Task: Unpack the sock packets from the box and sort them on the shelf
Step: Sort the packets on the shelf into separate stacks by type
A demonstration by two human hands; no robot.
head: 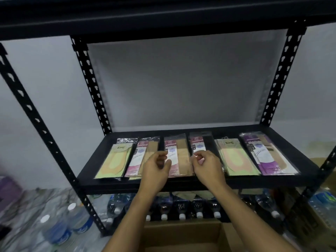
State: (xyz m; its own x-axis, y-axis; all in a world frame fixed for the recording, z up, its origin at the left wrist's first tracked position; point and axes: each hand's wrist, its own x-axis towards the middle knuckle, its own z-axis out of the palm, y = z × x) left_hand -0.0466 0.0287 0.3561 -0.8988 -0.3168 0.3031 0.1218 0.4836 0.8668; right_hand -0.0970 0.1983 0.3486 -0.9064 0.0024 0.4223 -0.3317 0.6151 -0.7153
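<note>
Six piles of sock packets already lie side by side on the black shelf [181,183], long edges running front to back.

- **Far left of the shelf:** a yellow-green ENE packet [113,160], then a pink packet with a beige sock [143,157].
- **Middle of the shelf:** another pink and beige packet [179,155]. The left hand [157,166] hovers at its left edge with fingers curled and thumb forward. Whether it pinches the wrapper or only touches it cannot be told.
- **Just right of middle:** a pink packet with a dark sock [198,142] lies under the right hand [207,164]. Thumb and forefinger are drawn close together, the other fingers are bent, and again the grip is unclear.
- **Right part of the shelf:** a pale green packet with a pink sock [234,157], then a purple packet [267,153] at the far right.

Below the shelf's front edge stands an open cardboard box [181,233], but the view does not show what is inside it. Water bottles [181,213] lie on the level under the shelf.

The sorting looks well advanced, with like colours grouped. The hands seem to be straightening the middle piles, and any packets left in the box remain to be placed.
</note>
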